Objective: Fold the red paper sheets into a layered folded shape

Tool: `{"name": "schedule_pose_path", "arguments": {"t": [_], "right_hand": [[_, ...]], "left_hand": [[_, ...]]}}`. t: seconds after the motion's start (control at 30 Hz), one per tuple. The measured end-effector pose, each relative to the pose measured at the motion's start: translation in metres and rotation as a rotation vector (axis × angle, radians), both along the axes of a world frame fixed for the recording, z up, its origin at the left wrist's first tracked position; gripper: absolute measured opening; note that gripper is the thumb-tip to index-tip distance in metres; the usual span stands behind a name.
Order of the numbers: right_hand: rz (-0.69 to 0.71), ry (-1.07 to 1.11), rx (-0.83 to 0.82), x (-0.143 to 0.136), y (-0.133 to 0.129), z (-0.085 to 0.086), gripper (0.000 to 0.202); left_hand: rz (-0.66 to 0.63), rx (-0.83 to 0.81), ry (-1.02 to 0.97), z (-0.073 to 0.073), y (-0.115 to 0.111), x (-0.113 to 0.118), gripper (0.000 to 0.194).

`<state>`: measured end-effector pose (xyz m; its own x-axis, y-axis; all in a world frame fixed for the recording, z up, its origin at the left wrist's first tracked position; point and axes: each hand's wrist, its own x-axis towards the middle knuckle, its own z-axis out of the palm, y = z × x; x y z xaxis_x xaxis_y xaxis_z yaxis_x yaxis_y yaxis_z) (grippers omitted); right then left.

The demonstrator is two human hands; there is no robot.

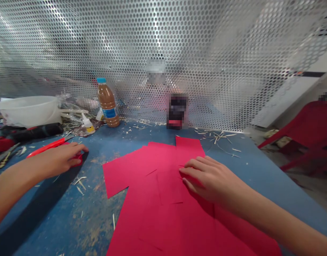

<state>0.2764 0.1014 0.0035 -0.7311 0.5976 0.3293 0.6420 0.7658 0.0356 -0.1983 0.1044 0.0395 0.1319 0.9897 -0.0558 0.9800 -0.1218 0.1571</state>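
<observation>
Scuffed blue tabletop: right hand flat, fingers together on matte red paper sheets; left hand around red-handled scissors.

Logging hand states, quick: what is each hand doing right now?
Left hand: closed over the red scissors.
Right hand: open, flat on the red paper.

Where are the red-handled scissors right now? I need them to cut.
In the head view, the red-handled scissors lie on the blue table, left of the red paper sheets, their handle end under the left hand.
</observation>
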Motion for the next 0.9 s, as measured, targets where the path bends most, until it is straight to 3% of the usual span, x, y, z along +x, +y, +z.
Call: {"name": "schedule_pose_path", "arguments": {"t": [0.1,0.23,0.43,0.63,0.9], "right_hand": [[-0.091,0.067,-0.026,0.000,0.000,-0.002,0.029],[-0.232,0.164,-0.074,0.003,0.002,0.004,0.025],[-0.445,0.430,-0.381,0.008,0.009,0.009,0.028],[-0.435,0.540,-0.601,0.006,0.009,0.005,0.035],[-0.386,0.606,-0.776,0.000,0.005,0.005,0.041]], "left_hand": [[-0.005,0.000,-0.008,0.003,-0.003,0.003,0.027],[-0.025,0.001,-0.004,0.004,-0.003,0.007,0.024],[-0.019,-0.005,0.011,0.002,0.001,0.004,0.026],[0.003,-0.022,0.000,0.003,-0.006,0.001,0.033],[0.048,0.007,0.019,0.006,-0.001,0.006,0.028]]}}
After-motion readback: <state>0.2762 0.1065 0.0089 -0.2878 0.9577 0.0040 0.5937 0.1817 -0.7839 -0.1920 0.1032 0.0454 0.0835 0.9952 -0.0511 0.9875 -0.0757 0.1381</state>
